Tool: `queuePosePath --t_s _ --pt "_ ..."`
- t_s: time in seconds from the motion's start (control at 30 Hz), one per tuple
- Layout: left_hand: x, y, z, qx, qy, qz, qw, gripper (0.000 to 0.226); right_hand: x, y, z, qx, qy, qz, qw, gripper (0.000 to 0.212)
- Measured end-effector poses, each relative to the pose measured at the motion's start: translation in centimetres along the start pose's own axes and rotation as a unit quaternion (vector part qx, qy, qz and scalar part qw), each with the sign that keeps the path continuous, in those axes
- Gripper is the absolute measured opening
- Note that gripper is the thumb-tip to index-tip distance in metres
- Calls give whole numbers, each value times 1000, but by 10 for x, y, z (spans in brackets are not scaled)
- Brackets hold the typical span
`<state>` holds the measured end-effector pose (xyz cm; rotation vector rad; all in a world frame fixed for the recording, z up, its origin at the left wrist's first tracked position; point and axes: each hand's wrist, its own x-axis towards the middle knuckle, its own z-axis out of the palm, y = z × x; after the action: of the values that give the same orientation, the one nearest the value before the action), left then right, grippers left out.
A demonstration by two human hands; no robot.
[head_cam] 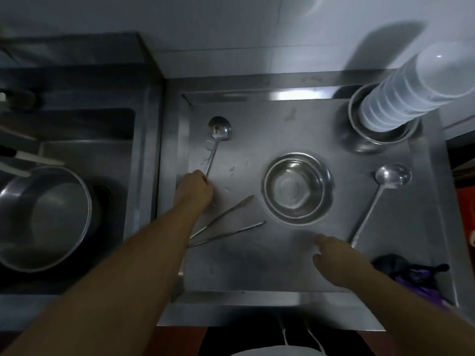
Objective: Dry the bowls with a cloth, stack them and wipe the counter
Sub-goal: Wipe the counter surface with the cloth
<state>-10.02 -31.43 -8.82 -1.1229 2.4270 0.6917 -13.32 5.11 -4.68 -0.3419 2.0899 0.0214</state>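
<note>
Steel bowls: nested stack, upright, mouth up, mid-counter, slightly right of centre; inside looks wet and shiny. Second steel bowl stack at the back-right corner, upright. Cloth: dark, purple patches, crumpled at the front-right edge. Counter: stainless, raised rim, water droplets on the left part.

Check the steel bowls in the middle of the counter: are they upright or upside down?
Upright. The steel bowls sit nested, openings facing up, and the top one's shiny inside bottom shows, with nothing in it.
</note>
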Motion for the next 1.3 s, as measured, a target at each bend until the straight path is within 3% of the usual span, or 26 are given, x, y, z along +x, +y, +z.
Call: queuePosePath --t_s 0.27,0.5,0.77,1.13,1.3 --pt "40 -1 1 -36 -12 -13 999 25 0 -42 0 50 9 0 999 49" --pt "50 0 -2 -90 -42 -41 994 34 -12 -19 8 53 1 26 998 45" --pt "23 16 -12 -182 -53 -55 980 26 -18 17 15 75 0 16 997 44" --pt "-92 136 67 -235 -120 -20 964 14 -24 125 0 99 68 -17 993 24" --pt "-139 201 123 -223 -148 32 963 11 -40 193 -7 180 88 19 980 29"
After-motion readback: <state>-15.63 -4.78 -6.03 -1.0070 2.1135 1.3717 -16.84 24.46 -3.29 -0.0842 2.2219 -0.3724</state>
